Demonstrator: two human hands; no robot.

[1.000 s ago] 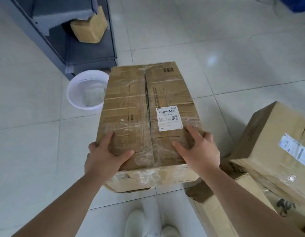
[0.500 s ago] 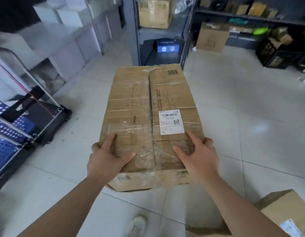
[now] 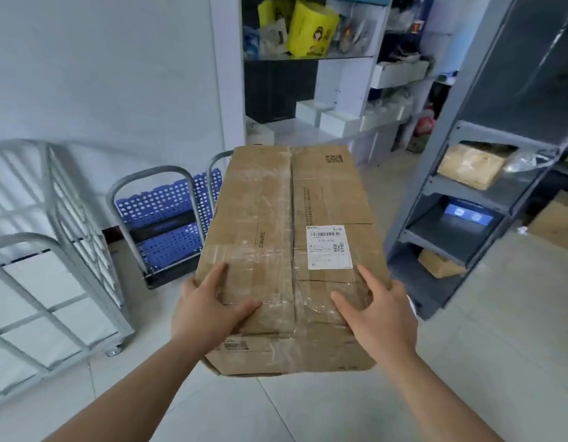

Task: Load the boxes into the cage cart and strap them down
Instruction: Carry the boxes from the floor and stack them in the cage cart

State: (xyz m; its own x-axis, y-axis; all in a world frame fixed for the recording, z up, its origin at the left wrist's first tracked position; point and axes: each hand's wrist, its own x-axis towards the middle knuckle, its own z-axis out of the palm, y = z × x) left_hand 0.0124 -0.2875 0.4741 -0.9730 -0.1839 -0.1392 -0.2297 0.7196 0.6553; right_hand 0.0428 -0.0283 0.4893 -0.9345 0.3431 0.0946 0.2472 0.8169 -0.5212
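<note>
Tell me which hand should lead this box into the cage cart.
Left, probably: the left hand holds the box on the side nearest the cage cart; the right hand holds the opposite side.

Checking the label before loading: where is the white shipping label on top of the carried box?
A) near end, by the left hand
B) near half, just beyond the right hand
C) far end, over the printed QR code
B: the white label lies on the box top, right of the taped seam, just beyond the right hand.
</note>
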